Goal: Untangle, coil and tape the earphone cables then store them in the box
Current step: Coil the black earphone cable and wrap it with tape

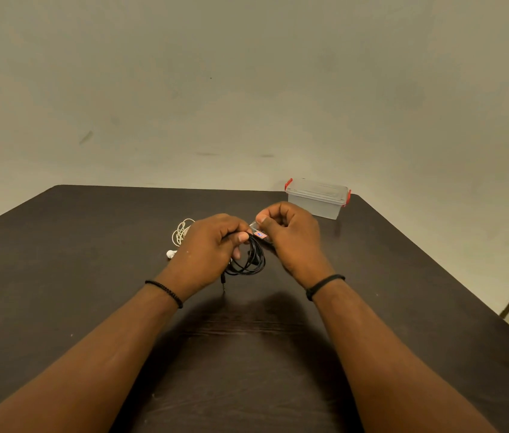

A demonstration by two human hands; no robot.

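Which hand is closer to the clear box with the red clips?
The right hand, holding the tape roll, sits just in front of the box. The left hand, gripping the black earphone coil, is farther away.

Dark brown wood-grain table (59,276), far edge against plain wall. Far right corner: clear plastic box (317,200) w/ lid on, red clips at both ends. Centre-left, mid-depth: white earphones (180,234), cable loosely bunched, one earbud lying just nearer. Right side of bunch hidden, so extent unclear. Faint pale specks on near-left surface.
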